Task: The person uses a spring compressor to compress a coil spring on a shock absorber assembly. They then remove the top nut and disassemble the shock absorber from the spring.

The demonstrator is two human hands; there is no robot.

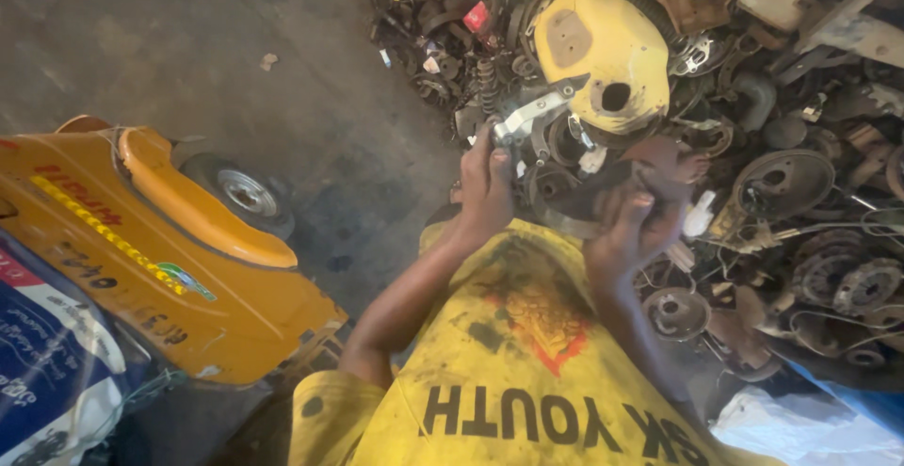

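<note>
A dark, curved metal part [603,188] is held up in front of the person's chest, a little right of the middle of the scene, just near the heap of scrap. At its left end a silver bracket [529,113] sticks up and touches the lower edge of a yellow metal cover [603,52]. The left hand [485,188] is closed on the left end of the part, with the thumb pressing just under the bracket. The right hand [633,231] grips the right end, its fingers curled over the top edge. Whether both ends belong to one single piece cannot be told, because the middle is in shadow.

Behind the hands, on the far and right side, lies a big pile of scrap parts [800,174]: drums, discs, springs, wires and brackets, all dirty. The yellow cover rests on top of this pile. The person wears a stained yellow shirt [508,372] at the near edge. On the left stands an orange vehicle body [160,249] with a small wheel [243,193] beside it, on a dark concrete floor [188,42]. A blue and white printed sack [47,372] is at the near left corner.
</note>
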